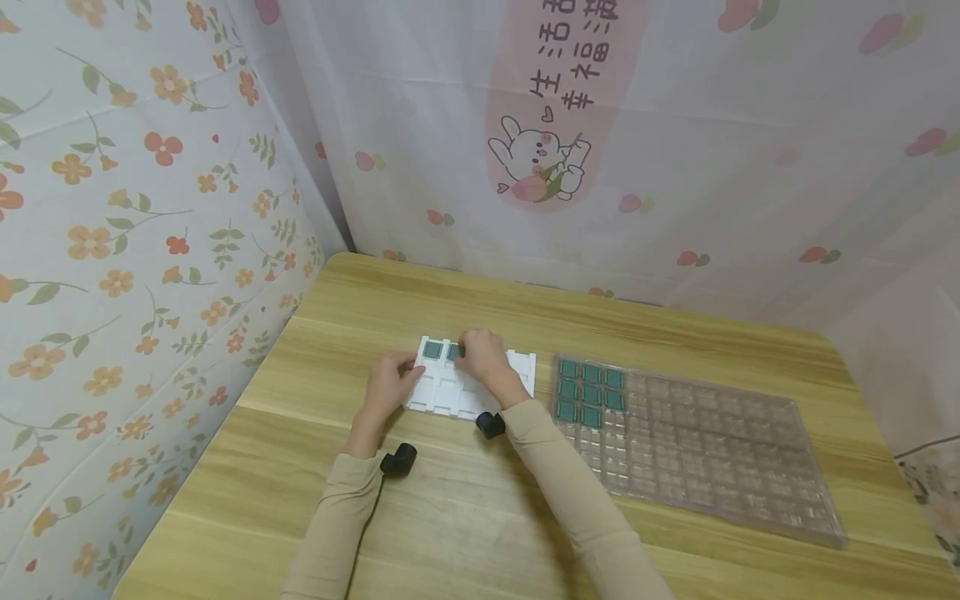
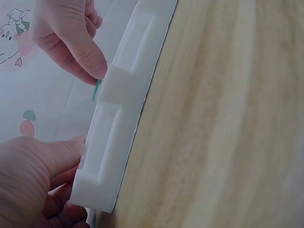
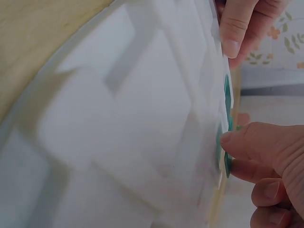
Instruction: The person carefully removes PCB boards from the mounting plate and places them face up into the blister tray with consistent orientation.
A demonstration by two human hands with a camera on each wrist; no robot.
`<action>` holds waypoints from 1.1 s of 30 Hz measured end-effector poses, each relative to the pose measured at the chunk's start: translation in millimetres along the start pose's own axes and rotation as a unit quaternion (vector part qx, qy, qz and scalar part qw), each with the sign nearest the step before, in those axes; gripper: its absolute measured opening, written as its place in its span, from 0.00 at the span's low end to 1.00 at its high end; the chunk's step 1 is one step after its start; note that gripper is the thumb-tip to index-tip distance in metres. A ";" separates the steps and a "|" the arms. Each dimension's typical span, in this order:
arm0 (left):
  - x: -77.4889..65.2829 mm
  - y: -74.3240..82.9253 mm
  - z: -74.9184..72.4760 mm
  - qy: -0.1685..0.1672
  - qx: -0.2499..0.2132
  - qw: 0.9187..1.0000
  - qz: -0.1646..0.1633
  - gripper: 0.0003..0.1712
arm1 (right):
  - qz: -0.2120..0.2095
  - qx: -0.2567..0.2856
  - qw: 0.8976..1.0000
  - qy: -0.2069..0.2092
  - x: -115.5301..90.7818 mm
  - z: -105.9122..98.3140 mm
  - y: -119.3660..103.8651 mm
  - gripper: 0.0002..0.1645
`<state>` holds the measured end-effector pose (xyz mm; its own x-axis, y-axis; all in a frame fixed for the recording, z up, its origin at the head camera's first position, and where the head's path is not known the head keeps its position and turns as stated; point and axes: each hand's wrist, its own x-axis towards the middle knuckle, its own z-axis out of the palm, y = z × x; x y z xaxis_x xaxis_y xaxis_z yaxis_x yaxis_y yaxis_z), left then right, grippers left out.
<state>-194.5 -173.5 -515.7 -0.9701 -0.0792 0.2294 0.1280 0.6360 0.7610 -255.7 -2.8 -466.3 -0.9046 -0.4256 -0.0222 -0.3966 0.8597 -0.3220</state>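
Observation:
A white compartment tray (image 1: 447, 398) lies on the table. My left hand (image 1: 388, 385) grips its left edge, thumb on top and fingers curled at the side, as the left wrist view (image 2: 28, 175) also shows. A flat green square piece (image 1: 432, 350) sits in the tray's far left compartment. Just right of it, my right hand (image 1: 487, 362) pinches another green square piece (image 1: 454, 352) over the second compartment of the far row. In the right wrist view, thumb and forefinger hold that piece (image 3: 228, 166) at the tray's far edge, partly hidden by the fingers.
Right of the white tray lies a large clear plastic tray (image 1: 720, 450) with many small pockets. Several green square pieces (image 1: 591, 395) fill its far left corner. Floral curtains (image 1: 135, 250) hang along the table's left and far sides. Black wrist cameras (image 1: 399, 460) sit at both wrists.

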 end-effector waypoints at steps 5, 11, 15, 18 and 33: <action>-0.2 -0.5 0.7 -0.002 0.002 1.000 -0.008 0.13 | 0.001 0.000 1.000 0.001 -2.6 -1.7 1.5 0.13; -0.4 -0.7 1.2 -0.005 0.002 1.000 -0.017 0.14 | -0.010 0.013 1.000 0.012 -7.8 -5.2 3.3 0.13; -0.3 0.1 0.6 -0.006 -0.003 1.000 -0.016 0.14 | -0.015 0.010 1.000 0.018 -11.3 -6.4 5.2 0.13; -0.3 0.5 0.0 -0.007 -0.005 1.000 -0.017 0.14 | -0.018 -0.003 1.000 0.022 -13.6 -6.3 6.7 0.13; 0.5 3.9 -0.6 -0.010 -0.001 1.000 -0.029 0.15 | -0.018 -0.008 0.999 0.040 -22.9 -11.5 8.6 0.13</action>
<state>-194.4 -171.5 -512.3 -0.9800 -0.0997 0.1723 0.0721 0.6290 0.7740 -240.2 17.6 -457.7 -0.8988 -0.4336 0.0642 -0.4313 0.8486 -0.3063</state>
